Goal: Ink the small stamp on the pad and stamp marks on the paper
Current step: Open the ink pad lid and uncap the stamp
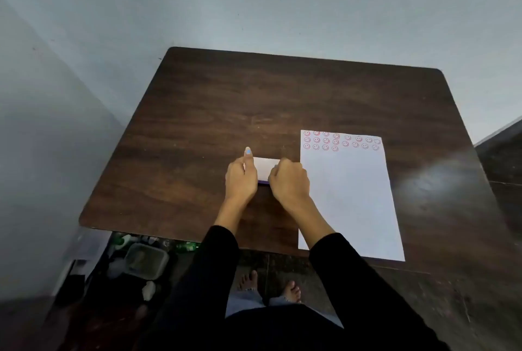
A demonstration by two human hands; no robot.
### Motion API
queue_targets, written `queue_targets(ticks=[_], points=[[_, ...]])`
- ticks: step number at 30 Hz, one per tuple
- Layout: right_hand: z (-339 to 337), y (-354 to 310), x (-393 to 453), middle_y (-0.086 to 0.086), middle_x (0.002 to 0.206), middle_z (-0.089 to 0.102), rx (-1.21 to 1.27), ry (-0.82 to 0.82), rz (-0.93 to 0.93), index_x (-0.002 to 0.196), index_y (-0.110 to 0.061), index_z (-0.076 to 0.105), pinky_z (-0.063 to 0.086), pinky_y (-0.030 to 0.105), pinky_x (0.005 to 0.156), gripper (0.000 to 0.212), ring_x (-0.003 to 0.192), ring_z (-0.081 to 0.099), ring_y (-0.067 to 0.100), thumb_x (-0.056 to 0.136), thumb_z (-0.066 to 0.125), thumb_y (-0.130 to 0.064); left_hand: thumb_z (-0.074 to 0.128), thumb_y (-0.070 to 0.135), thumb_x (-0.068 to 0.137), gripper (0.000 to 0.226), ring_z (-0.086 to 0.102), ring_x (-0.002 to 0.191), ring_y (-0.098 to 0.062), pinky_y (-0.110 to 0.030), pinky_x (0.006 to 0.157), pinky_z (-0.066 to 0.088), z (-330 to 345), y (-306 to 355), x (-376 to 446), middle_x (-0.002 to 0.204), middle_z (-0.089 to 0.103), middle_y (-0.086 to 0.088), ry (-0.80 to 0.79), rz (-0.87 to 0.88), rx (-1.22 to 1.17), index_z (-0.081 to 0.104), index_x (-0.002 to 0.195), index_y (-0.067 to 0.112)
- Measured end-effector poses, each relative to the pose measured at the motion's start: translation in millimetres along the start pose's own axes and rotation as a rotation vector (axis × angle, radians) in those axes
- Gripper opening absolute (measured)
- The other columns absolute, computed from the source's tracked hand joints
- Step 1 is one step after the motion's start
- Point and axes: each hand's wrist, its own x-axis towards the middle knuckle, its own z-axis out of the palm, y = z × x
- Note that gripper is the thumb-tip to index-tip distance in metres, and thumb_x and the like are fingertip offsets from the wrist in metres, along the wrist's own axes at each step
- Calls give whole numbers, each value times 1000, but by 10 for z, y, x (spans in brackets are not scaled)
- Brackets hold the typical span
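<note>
Left hand (240,178) steadies white pad (264,167) at table (197,113) centre, index extended; right hand (288,181) curled at pad's right edge, stamp hidden, grip unclear; pad likely light, rigid, slides easily, hold by sides; paper (350,195) right, thin, three rows stamped

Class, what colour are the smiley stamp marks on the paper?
Red, on the white paper; the head view shows the marks best.

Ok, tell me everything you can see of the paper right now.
The paper is a plain white sheet lying flat on the dark wooden table, right of both hands, its near edge at the table's front edge. Three rows of small red smiley marks run along its far end; the rest is blank. The right forearm crosses its near left corner.
</note>
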Motion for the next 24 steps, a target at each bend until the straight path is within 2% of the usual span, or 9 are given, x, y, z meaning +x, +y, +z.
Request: queue_targets(ticks=[4, 7, 12, 14, 17, 20, 22, 24], points=[[79, 68, -11, 17, 116, 63, 30, -16, 40, 112, -4, 57, 53, 33, 80, 25, 101, 62, 30, 93, 49, -18, 25, 46, 100, 56, 55, 102, -30, -35, 89, 39, 15, -55, 18, 108, 64, -16, -6, -42, 29, 62, 94, 4], [124, 100, -3, 14, 120, 63, 46, -19, 50, 117, -7, 56, 54, 29, 82, 28, 102, 63, 28, 93, 53, -21, 25, 46, 99, 57, 55, 105, -30, -35, 90, 39, 35, -83, 41, 108, 63, -15, -11, -40, 12, 61, 98, 3], [129, 90, -11, 14, 118, 64, 41, 11, 38, 115, -7, 57, 54, 30, 80, 26, 100, 64, 27, 93, 51, -20, 23, 50, 98, 54, 53, 97, -25, -35, 87, 39, 49, -103, 82, 92, 56, -3, -9, -67, -9, 56, 86, 10], [116, 74, -20, 15, 113, 65, 28, 21, 24, 110, -6, 58, 53, 31, 76, 23, 97, 64, 27, 93, 49, -19, 22, 52, 98, 55, 51, 93, -21, -33, 84, 38, 49, -107, 96, 90, 57, -2, -8, -73, -14, 56, 84, 11], [84, 39, -31, 16, 103, 66, -19, 57, -3, 101, -6, 59, 46, 32, 66, 20, 91, 63, 31, 91, 46, -18, 23, 52, 97, 46, 48, 84, -14, -30, 79, 33, 47, -107, 101, 77, 49, 11, -7, -89, -34, 50, 76, 22], [33, -8, -13, 13, 98, 68, -45, 116, -45, 99, -8, 61, 40, 30, 63, 20, 87, 63, 30, 89, 48, -20, 23, 54, 97, 46, 48, 75, -4, -23, 72, 35, 7, -91, 121, 77, 48, 16, 10, -73, -65, 52, 88, 19], [21, -64, 8, 12, 100, 69, -26, 129, -83, 104, -9, 62, 42, 31, 64, 22, 89, 64, 30, 89, 50, -20, 24, 53, 97, 43, 47, 73, 2, -16, 63, 34, -55, -82, 142, 77, 48, 18, 51, -41, -73, 52, 93, 20], [43, -156, 24, 12, 108, 68, 6, 100, -134, 112, -9, 59, 48, 32, 69, 26, 94, 64, 28, 89, 51, -19, 26, 51, 97, 38, 46, 71, 4, -11, 60, 32, -147, -87, 169, 76, 47, 20, 107, -29, -77, 51, 94, 22]])
